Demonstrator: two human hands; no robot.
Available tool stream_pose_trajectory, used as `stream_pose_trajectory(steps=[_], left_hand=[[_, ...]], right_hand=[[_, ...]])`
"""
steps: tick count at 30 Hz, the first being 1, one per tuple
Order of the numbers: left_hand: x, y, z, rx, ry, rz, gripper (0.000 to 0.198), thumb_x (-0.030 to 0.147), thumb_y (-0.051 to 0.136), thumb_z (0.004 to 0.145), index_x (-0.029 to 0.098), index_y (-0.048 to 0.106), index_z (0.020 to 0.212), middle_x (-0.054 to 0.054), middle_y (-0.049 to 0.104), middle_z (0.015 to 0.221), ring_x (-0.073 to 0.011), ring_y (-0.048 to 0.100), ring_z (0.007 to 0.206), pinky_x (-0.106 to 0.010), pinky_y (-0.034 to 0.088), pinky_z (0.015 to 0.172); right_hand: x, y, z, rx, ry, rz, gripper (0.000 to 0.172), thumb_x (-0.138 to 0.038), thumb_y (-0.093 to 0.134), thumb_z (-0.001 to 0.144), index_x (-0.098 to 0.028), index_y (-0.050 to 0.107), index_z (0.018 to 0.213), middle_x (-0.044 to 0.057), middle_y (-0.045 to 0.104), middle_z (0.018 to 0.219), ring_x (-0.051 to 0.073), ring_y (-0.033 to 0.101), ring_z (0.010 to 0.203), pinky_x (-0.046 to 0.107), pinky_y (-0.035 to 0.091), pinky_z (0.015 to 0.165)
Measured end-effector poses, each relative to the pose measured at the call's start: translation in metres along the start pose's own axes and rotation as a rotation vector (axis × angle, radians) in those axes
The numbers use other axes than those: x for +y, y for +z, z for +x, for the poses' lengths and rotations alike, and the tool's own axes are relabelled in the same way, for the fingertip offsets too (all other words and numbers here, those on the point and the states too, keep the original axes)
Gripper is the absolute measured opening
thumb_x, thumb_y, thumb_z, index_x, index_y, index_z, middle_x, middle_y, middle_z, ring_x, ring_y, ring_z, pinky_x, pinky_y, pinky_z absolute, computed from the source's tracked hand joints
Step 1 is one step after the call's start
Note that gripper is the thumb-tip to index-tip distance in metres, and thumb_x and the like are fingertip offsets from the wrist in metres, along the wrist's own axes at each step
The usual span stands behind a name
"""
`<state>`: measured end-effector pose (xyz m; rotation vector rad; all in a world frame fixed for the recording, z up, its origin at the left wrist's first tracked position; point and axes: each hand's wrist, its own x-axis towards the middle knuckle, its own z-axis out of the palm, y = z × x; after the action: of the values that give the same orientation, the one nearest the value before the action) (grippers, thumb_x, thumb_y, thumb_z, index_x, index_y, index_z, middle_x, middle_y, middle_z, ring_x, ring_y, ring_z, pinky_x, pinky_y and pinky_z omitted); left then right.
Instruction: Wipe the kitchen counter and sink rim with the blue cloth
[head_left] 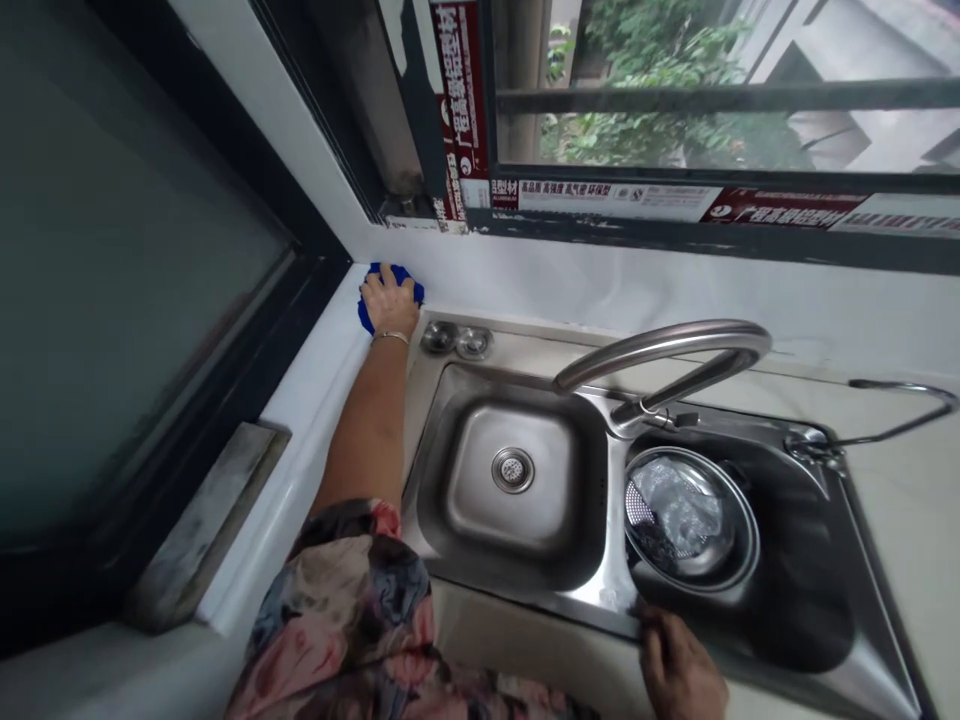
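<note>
My left hand (390, 302) presses a crumpled blue cloth (418, 292) against the white ledge (341, 325), in the corner below the window. Its fingers are spread over the cloth, which shows around them. Two small round metal sink strainers (457, 341) lie on the counter just right of that hand. My right hand (679, 665) is at the front edge of the double steel sink (555, 603), its fingers curled against the rim. Part of that hand is cut off by the bottom of the view.
A curved steel faucet (667, 345) rises behind the sink divider. In the right basin sits a round metal pot (750, 540) with a strainer and a clear plastic-looking item inside. A thin metal spout (900, 425) stands at the back right. A dark window frame (315, 265) borders the left ledge.
</note>
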<state>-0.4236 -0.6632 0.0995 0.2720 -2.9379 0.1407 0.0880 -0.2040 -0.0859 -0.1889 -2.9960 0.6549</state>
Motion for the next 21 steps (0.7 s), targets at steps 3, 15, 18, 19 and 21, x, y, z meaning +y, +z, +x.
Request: stream_pose_trajectory(steps=[3,15,18,19,21], left_hand=[[-0.003,0.002,-0.003,0.026,0.047,0.021,0.044,0.029,0.046,0.100,0.021,0.068,0.137,-0.016,0.035,0.169,-0.0420,0.042,0.141,-0.058,0.036,0.111],[-0.033,-0.032,-0.089,-0.056,0.043,0.095,0.049,0.019,0.038,0.098,0.021,0.073,0.132,-0.018,0.042,0.164,-0.0409,0.046,0.133,-0.056,0.041,0.104],[-0.043,-0.040,-0.117,-0.073,0.008,0.094,0.049,0.021,0.039,0.100,0.024,0.073,0.134,-0.016,0.043,0.164,-0.0401,0.047,0.132,-0.055,0.043,0.104],[-0.046,-0.042,-0.126,-0.079,0.000,0.092,0.048,0.021,0.039,0.100,0.024,0.073,0.135,-0.015,0.042,0.164,-0.0400,0.047,0.132,-0.055,0.043,0.104],[-0.052,-0.045,-0.146,-0.094,-0.016,0.088,0.048,0.022,0.041,0.100,0.025,0.072,0.136,-0.015,0.041,0.165,-0.0398,0.047,0.132,-0.055,0.043,0.105]], right_hand=[[-0.006,0.000,0.001,0.091,-0.029,-0.044,0.046,-0.051,0.037,0.107,-0.021,0.072,0.100,0.008,0.081,0.093,0.023,0.077,0.077,0.032,0.057,0.068],[-0.015,0.007,0.014,0.147,-0.089,0.014,0.042,-0.043,0.033,0.107,-0.021,0.069,0.100,0.007,0.078,0.093,0.021,0.074,0.076,0.030,0.051,0.070],[-0.015,0.008,0.017,0.144,-0.088,0.021,0.038,-0.039,0.036,0.105,-0.021,0.068,0.096,0.007,0.077,0.089,0.021,0.073,0.075,0.029,0.048,0.068],[-0.014,0.009,0.017,0.142,-0.083,0.017,0.037,-0.038,0.036,0.104,-0.021,0.067,0.095,0.007,0.077,0.088,0.021,0.072,0.075,0.029,0.047,0.068],[-0.013,0.009,0.019,0.131,-0.076,0.014,0.035,-0.036,0.037,0.103,-0.020,0.068,0.096,0.008,0.077,0.089,0.021,0.072,0.076,0.030,0.046,0.068]])
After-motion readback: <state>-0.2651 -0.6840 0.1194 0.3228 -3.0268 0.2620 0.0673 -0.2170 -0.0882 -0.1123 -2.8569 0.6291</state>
